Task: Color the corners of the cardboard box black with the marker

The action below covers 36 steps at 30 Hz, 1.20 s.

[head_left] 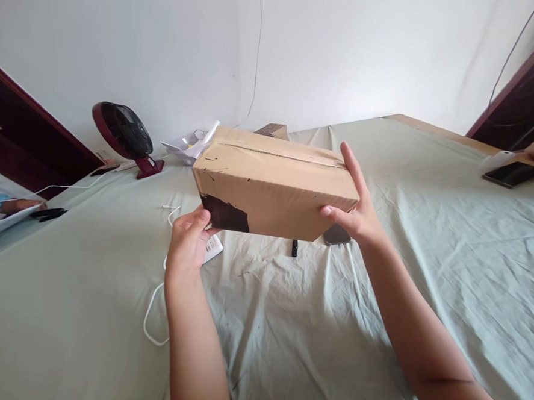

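Note:
Between my two hands a brown cardboard box (275, 187) is held up above the cloth-covered table, tilted with its right end lower. A dark patch marks its lower left front corner, and a seam runs along its top. My left hand (190, 238) pinches that lower left corner, thumb in front and fingers underneath. At the right end, my right hand (355, 203) grips the box with the thumb on the front face and the fingers along the end. Below the box lie a white power strip (213, 248), a small black cylindrical item (294, 248) and a dark phone (337, 235), each partly hidden.
A dark red fan (127, 133) stands at the back left near a white tray (186, 147). Another patterned box (274, 131) sits behind. White cable (147, 316) loops on the green cloth (83, 308). Other people's hands show at both sides, near a phone (514, 174) at right.

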Each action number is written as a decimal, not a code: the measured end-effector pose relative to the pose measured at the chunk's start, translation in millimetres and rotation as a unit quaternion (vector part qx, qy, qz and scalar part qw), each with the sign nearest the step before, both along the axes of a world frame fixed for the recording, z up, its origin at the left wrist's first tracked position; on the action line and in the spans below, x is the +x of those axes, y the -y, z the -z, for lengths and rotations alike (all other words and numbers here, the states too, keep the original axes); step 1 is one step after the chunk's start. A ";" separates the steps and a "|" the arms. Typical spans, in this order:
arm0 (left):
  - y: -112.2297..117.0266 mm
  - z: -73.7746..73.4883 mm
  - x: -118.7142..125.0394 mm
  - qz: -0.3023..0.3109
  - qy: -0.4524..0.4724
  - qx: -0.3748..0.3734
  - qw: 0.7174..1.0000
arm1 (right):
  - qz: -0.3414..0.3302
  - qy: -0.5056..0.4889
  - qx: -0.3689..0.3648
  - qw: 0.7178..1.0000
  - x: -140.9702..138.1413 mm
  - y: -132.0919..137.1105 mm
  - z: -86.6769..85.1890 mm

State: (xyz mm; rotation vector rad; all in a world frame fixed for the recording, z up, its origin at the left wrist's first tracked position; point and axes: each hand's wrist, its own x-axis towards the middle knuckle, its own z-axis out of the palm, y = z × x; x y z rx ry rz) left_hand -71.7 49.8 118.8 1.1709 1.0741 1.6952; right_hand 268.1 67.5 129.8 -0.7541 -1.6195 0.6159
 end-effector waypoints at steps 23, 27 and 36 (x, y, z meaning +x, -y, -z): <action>18.3 10.1 -23.2 0.155 -0.237 -0.027 0.959 | -0.157 -0.182 -0.322 0.916 -4.8 4.6 -14.5; 20.4 9.8 -21.8 0.183 -0.204 -0.087 0.958 | -0.106 -0.215 -0.306 0.921 -9.4 1.3 -13.5; 22.0 -7.2 11.1 0.097 -0.007 -0.110 0.989 | -0.157 -0.114 -0.269 0.943 -6.9 8.9 -13.5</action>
